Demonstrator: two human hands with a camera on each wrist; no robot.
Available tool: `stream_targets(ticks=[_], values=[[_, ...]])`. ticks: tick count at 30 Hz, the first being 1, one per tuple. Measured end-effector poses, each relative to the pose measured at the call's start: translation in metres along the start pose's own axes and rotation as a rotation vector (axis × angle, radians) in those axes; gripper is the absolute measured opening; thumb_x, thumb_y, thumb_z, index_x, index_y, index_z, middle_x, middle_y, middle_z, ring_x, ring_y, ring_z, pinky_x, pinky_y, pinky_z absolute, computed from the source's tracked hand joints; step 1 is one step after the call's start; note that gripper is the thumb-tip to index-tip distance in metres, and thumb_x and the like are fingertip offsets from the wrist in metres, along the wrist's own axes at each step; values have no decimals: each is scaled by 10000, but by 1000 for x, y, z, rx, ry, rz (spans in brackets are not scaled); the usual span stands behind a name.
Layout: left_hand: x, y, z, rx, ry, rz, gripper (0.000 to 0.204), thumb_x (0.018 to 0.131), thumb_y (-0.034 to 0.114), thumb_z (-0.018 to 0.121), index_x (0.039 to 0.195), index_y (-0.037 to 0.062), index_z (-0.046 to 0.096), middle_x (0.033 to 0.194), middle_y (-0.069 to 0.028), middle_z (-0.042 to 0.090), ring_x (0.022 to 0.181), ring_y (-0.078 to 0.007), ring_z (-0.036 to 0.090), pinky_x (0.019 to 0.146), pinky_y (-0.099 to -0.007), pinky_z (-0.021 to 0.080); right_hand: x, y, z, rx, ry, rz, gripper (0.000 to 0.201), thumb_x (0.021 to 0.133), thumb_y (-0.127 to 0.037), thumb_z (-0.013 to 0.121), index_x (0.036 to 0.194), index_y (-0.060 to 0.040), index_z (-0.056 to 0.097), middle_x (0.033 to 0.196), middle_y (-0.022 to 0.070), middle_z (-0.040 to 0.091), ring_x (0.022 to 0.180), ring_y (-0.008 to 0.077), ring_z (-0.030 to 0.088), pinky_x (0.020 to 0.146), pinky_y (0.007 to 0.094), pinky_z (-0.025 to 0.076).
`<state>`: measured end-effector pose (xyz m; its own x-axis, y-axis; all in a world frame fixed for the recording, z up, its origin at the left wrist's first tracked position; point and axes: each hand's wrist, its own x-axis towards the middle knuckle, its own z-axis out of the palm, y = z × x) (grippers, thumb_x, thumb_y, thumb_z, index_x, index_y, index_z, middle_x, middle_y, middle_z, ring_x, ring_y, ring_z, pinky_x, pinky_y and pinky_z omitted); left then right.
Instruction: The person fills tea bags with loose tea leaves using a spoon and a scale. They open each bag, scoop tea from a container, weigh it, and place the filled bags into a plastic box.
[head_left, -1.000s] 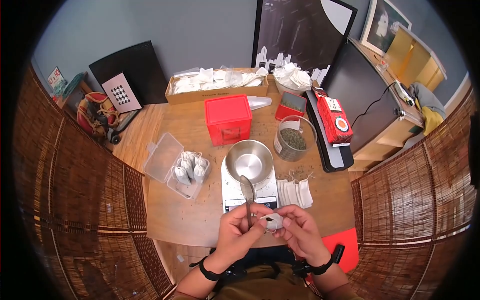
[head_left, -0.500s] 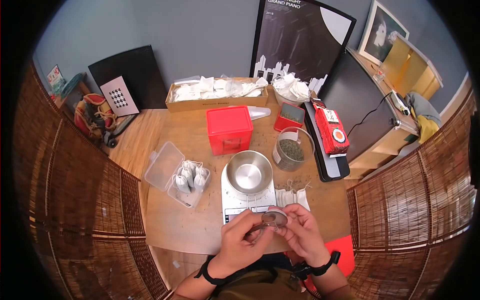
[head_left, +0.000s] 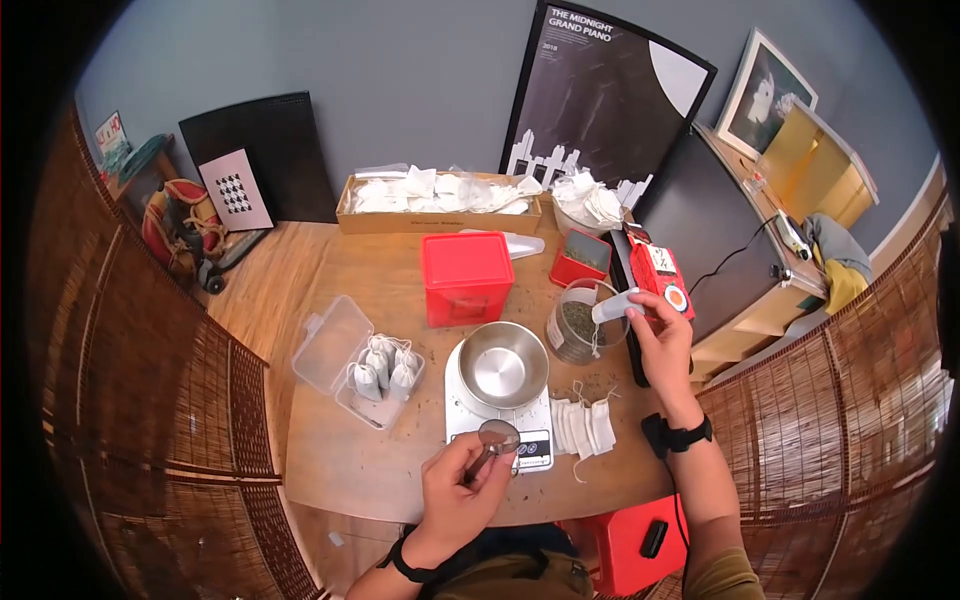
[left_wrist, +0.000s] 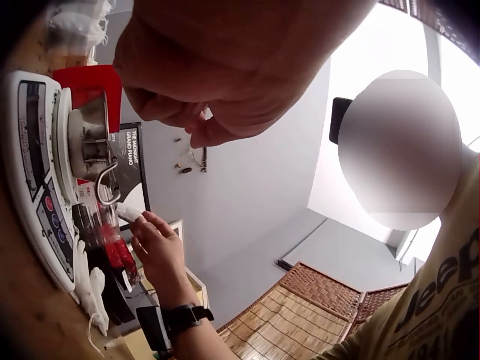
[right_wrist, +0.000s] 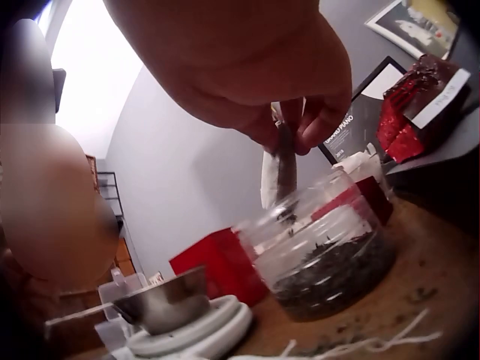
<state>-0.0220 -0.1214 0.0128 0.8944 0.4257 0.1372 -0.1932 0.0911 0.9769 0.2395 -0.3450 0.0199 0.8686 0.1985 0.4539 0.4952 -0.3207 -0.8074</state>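
In the head view my left hand [head_left: 462,495] grips a metal spoon [head_left: 497,432], its round bowl over the near part of the white scale [head_left: 455,400]. A steel pan [head_left: 503,368] rests on the scale. Reaching to the right, my right hand [head_left: 664,345] pinches a small white pouch [head_left: 612,306] above the clear jar of dried leaves [head_left: 577,322]. The right wrist view shows this pouch [right_wrist: 270,180] hanging low end down over the jar [right_wrist: 330,262], with dark bits at its lower end. A string dangles from it.
White pouches [head_left: 583,427] lie right of the scale. An open plastic box [head_left: 378,408] with several filled bags stands left. Behind are a red box [head_left: 466,280], a carton of white bags [head_left: 440,222] and a red tin [head_left: 580,258]. A red packet [head_left: 655,262] is at right.
My right hand has left my left hand and moved right and away to the jar, carrying the pouch. My left hand, still with the spoon, has shifted slightly left and down.
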Motion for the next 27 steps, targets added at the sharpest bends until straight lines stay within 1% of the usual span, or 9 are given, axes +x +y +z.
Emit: stream_targets(ticks=[2, 3, 5, 9, 11, 17, 19, 20, 27], values=[[-1, -5, -4, -37, 1, -14, 183, 995, -45, 743, 1172, -60, 699, 958, -32, 762, 846, -12, 622, 669, -170, 478, 6, -2, 4, -155, -34, -48, 226, 991, 1, 744, 1217, 15, 735, 1190, 104, 787, 948, 170, 728, 824, 298, 573], [0, -5, -4, -39, 8, -13, 183, 995, -45, 743, 1172, -60, 699, 958, -32, 762, 846, -12, 622, 669, -170, 478, 7, -6, 5, -234, -52, -81, 229, 988, 5, 737, 1218, 4, 733, 1218, 122, 783, 944, 191, 735, 812, 306, 575], [0, -7, -4, -16, 18, -44, 150, 1002, -21, 751, 1131, -33, 675, 816, 79, 549, 696, 6, 415, 610, -183, 314, 9, -15, 6, -312, -74, -115, 234, 985, 10, 731, 1218, -7, 731, 1245, 140, 778, 940, 213, 743, 800, 315, 577], [1, -9, -8, -21, 5, -51, 146, 1006, -19, 748, 1131, -31, 674, 813, 77, 549, 698, 6, 417, 606, -186, 315, 9, -25, 13, -396, -15, -215, 168, 998, 13, 705, 1166, 5, 719, 1243, 168, 770, 970, 267, 753, 827, 357, 590], [0, -16, -12, -4, -27, -53, 169, 1013, -29, 733, 1174, -62, 697, 958, -41, 772, 840, -11, 632, 660, -170, 479, 10, -24, 13, -407, 16, -248, 160, 996, 26, 696, 1154, 8, 712, 1236, 178, 767, 992, 290, 756, 848, 374, 594], [0, -18, -9, -22, -9, -49, 162, 1017, -22, 730, 1172, -58, 699, 931, -32, 769, 799, 0, 610, 634, -165, 444, 11, -19, 17, -392, -34, -324, 197, 963, 93, 675, 1146, 21, 695, 1209, 216, 752, 1086, 387, 738, 931, 418, 587], [-1, -18, -9, -22, -11, -53, 161, 1017, -19, 732, 1170, -57, 700, 918, -23, 761, 786, 2, 598, 629, -164, 438, 12, -11, 18, -427, 41, -432, 186, 986, 59, 699, 1164, 2, 694, 1224, 152, 770, 972, 255, 752, 785, 337, 583], [-2, -18, -9, -23, -10, -55, 159, 1017, -16, 735, 1168, -55, 702, 904, -15, 753, 773, 4, 587, 625, -163, 431, 14, -10, 18, -426, 42, -434, 186, 986, 59, 699, 1164, 2, 694, 1224, 152, 770, 972, 255, 752, 785, 337, 583], [-4, -13, -7, 3, -16, -44, 150, 1020, -11, 739, 1161, -51, 706, 866, 20, 715, 739, 14, 535, 607, -163, 401, 12, -10, 25, -426, -44, -355, 155, 958, 80, 684, 1103, 26, 668, 1171, 212, 748, 1039, 364, 738, 884, 421, 583]])
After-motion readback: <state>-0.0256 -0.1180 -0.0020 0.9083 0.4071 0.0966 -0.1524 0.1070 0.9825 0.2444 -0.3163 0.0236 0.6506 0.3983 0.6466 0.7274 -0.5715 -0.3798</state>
